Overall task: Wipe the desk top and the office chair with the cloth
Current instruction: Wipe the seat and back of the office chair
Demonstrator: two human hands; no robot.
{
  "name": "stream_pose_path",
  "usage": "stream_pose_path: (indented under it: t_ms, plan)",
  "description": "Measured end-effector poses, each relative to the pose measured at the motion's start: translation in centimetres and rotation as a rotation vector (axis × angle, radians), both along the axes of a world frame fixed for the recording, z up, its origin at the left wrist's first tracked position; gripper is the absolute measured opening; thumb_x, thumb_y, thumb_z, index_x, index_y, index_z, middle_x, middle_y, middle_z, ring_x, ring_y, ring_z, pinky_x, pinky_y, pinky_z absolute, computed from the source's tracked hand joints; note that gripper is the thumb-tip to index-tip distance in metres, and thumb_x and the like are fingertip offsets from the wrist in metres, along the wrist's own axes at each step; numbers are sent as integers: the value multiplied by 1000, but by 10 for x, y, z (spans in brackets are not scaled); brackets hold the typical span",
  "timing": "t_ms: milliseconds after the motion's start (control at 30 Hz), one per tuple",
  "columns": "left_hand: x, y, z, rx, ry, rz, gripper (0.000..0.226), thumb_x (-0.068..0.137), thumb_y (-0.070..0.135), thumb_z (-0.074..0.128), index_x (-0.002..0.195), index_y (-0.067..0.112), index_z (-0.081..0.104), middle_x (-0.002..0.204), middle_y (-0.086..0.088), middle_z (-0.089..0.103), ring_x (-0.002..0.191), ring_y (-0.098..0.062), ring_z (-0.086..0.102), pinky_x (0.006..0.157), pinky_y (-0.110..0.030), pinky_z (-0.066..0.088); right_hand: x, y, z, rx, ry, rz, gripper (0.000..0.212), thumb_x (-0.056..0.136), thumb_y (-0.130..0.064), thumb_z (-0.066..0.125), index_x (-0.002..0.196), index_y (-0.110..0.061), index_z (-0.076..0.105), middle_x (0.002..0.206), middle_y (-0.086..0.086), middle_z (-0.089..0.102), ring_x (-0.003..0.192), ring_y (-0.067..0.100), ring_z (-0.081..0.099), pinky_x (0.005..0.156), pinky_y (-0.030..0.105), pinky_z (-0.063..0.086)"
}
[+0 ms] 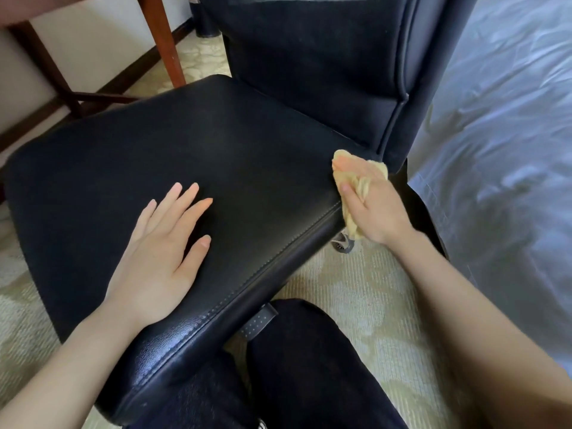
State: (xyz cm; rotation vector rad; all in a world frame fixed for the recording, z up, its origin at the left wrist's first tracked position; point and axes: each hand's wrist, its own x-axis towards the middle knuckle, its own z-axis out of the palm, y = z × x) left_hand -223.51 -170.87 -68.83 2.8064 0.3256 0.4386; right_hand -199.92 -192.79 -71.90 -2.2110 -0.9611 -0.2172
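A black leather office chair [247,144] fills the middle of the view, its seat facing me and its backrest rising at the upper right. My left hand [161,252] rests flat on the seat with fingers spread and straight. My right hand [371,202] grips a crumpled yellow cloth [360,185] and presses it against the seat's right edge, close to where the seat meets the backrest. Only the underside and reddish wooden legs of the desk [164,41] show at the upper left; its top is out of view.
A bed with pale blue-white sheets [510,134] stands close on the right. Pale patterned carpet [356,305] covers the floor. My knees in dark trousers [297,366] are just below the seat's front. A chair caster [342,243] shows under the seat. A dark bin [205,23] stands behind.
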Motion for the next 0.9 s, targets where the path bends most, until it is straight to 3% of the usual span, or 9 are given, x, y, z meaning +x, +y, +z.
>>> stream_pose_path:
  t_ms: [167,233,333,400,567,733,900]
  plan:
    - [2,-3,-1,13,2,24,59,92,42,26,145,18,37,155,10,18,144,0,-1,117,-20,-7,46,24,33,-352,-17,-6,31,98,-37,37,112,-14,50,114,0,52,108,24,51,86,32,38]
    - [3,-5,-1,19,6,41,57,94,41,26,145,19,36,155,10,17,144,0,-2,116,-20,-7,59,43,43,-462,-30,18,24,98,-39,35,99,-17,46,110,-1,49,111,25,49,91,38,40]
    - [4,-7,0,38,32,64,52,101,42,23,149,23,30,155,14,12,144,0,-6,116,-21,-9,71,77,52,-570,-35,20,33,100,-37,30,100,-10,49,122,11,52,122,30,42,101,44,34]
    - [5,-8,0,58,70,79,60,93,49,15,150,29,21,154,16,6,143,0,-10,116,-23,-10,76,97,54,-601,-81,12,30,101,-30,28,98,-8,47,113,13,54,116,30,45,100,44,31]
    - [9,-11,-1,105,129,175,71,85,57,0,151,32,12,158,12,3,144,-5,-14,118,-30,-9,81,102,50,-515,-37,-38,26,98,-21,29,97,-6,49,101,8,51,97,26,46,87,35,29]
    - [10,-13,-1,163,162,207,71,85,56,-1,151,34,11,160,7,6,146,-11,-11,117,-32,-11,74,53,36,-353,61,-121,29,97,-35,31,84,-15,47,87,2,51,86,23,46,74,36,39]
    - [11,-13,-1,171,171,202,72,84,56,-1,151,32,13,160,6,6,146,-11,-10,116,-31,-10,49,0,12,-112,158,-282,29,98,-36,38,101,-10,50,93,1,50,84,20,48,75,29,34]
